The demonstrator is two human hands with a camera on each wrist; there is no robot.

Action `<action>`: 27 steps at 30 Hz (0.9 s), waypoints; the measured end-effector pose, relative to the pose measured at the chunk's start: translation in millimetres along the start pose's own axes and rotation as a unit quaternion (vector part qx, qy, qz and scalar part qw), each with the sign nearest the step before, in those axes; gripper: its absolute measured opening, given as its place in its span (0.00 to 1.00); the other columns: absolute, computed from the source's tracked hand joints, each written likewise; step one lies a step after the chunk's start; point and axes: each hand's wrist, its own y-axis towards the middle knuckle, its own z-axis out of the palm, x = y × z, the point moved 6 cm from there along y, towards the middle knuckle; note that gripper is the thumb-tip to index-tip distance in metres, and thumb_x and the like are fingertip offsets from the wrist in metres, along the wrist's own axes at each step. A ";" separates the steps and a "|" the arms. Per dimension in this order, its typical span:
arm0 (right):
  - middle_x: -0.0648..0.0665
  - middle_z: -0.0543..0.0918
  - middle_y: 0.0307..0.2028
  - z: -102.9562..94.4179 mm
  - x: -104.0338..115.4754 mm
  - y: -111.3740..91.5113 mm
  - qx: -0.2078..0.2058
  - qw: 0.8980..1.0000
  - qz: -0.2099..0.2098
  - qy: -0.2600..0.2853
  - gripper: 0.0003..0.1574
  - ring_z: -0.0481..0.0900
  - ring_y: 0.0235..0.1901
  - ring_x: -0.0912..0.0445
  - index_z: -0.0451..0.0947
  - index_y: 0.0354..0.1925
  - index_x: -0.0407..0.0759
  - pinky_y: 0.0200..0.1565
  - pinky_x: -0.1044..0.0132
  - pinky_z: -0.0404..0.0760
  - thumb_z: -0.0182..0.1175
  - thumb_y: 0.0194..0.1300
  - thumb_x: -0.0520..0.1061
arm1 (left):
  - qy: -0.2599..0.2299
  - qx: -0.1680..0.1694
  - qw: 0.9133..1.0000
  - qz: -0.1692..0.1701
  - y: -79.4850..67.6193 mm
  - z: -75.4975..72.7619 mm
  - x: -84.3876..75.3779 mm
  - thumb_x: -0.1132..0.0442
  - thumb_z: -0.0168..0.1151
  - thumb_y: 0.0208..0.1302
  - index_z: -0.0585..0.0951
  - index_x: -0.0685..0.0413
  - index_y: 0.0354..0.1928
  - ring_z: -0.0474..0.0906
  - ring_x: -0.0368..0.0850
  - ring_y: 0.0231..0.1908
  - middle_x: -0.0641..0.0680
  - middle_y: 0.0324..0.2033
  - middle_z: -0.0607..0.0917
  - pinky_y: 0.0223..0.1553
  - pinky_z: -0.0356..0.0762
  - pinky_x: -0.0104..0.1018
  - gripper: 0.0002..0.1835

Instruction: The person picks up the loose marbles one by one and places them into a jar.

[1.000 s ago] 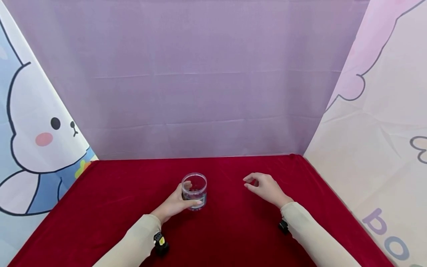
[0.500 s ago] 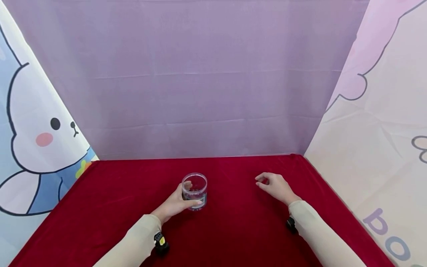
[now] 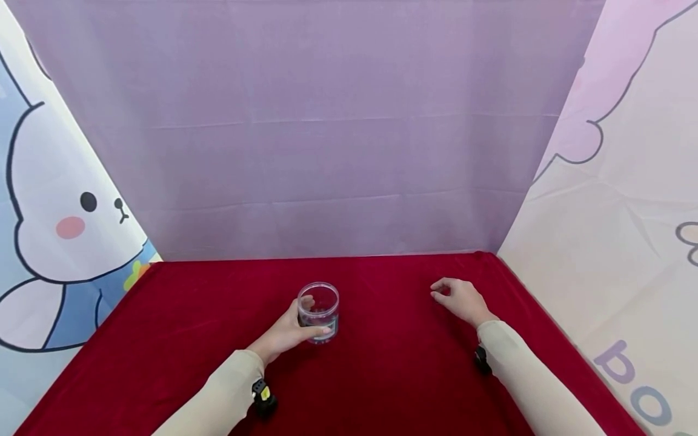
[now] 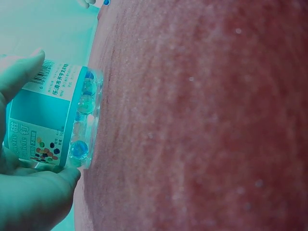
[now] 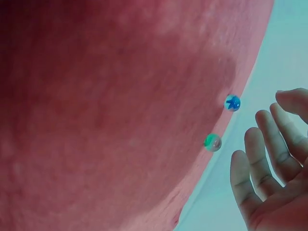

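A clear plastic jar (image 3: 319, 316) without a lid stands upright, gripped by my left hand (image 3: 289, 330), with the thumb on its near side and the fingers behind. In the left wrist view its printed label (image 4: 41, 110) shows, and several glass marbles (image 4: 79, 149) lie at its bottom. To the right, my right hand (image 3: 460, 301) is low over the cloth with loosely bent fingers and nothing visible between them. In the right wrist view a blue marble (image 5: 232, 102) and a green-and-clear marble (image 5: 212, 143) lie on the cloth near its fingertips. The head view does not show these two.
A red velvet cloth (image 3: 218, 315) covers the table. A plain purple curtain (image 3: 327, 133) closes off the back. Printed panels stand at the left (image 3: 43, 242) and the right (image 3: 611, 242) along the table's sides.
My right hand has moved to the right, away from the jar, and slightly toward the back. The left hand and the jar have stayed in place.
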 end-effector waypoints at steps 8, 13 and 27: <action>0.45 0.85 0.44 1.0 -8.9 1.1 0.025 0.999 0.029 -0.009 0.16 0.80 0.46 0.47 0.84 0.51 0.42 0.47 0.47 0.80 0.67 0.66 0.45 | 0.000 0.000 1.000 0.000 -0.7 -0.5 -1.0 0.49 0.77 0.56 0.55 0.53 0.76 0.57 0.59 0.70 0.58 0.73 0.62 0.63 0.65 0.63 0.53; 0.44 0.85 0.46 5.7 -13.8 1.9 0.037 0.998 0.041 -0.016 0.16 0.80 0.46 0.47 0.84 0.51 0.43 0.48 0.46 0.79 0.67 0.66 0.46 | -0.001 0.002 1.000 -0.002 -1.0 0.1 -0.6 0.50 0.77 0.56 0.55 0.53 0.76 0.57 0.59 0.70 0.58 0.73 0.62 0.63 0.65 0.62 0.53; 0.42 0.84 0.48 10.9 -18.6 1.7 0.055 0.997 0.042 -0.041 0.14 0.80 0.48 0.46 0.86 0.50 0.45 0.48 0.46 0.80 0.67 0.66 0.45 | 0.001 0.001 1.000 -0.002 -1.4 0.5 -0.9 0.49 0.77 0.56 0.55 0.53 0.76 0.57 0.58 0.70 0.58 0.73 0.62 0.63 0.66 0.62 0.53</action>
